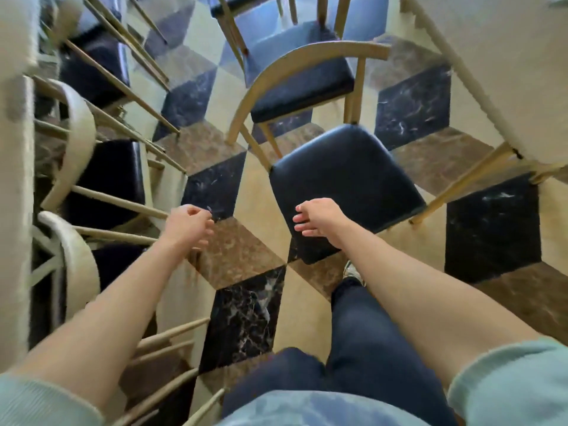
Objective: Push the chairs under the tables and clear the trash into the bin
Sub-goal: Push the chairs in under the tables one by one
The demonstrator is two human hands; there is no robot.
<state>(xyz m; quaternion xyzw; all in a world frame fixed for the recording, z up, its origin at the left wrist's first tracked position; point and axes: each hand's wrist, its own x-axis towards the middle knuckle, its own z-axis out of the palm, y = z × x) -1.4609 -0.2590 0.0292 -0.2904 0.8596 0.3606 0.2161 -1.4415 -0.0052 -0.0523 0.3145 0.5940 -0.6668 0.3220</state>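
Observation:
A black padded chair seat (347, 186) stands in the aisle ahead of me, partly under the white table (507, 72) on the right. My right hand (316, 219) hovers over the seat's near left edge, fingers loosely spread, holding nothing. My left hand (190, 226) is out over the floor to the left, fingers curled but empty. A second chair (301, 78) with a curved wooden back stands just beyond the first. No trash or bin shows.
On the left, several black-seated chairs (104, 176) with pale curved backs sit tucked beside a white table edge (15, 179). More chairs (242, 4) stand farther back. The floor (246, 315) is patterned marble tile. My legs and a shoe are below.

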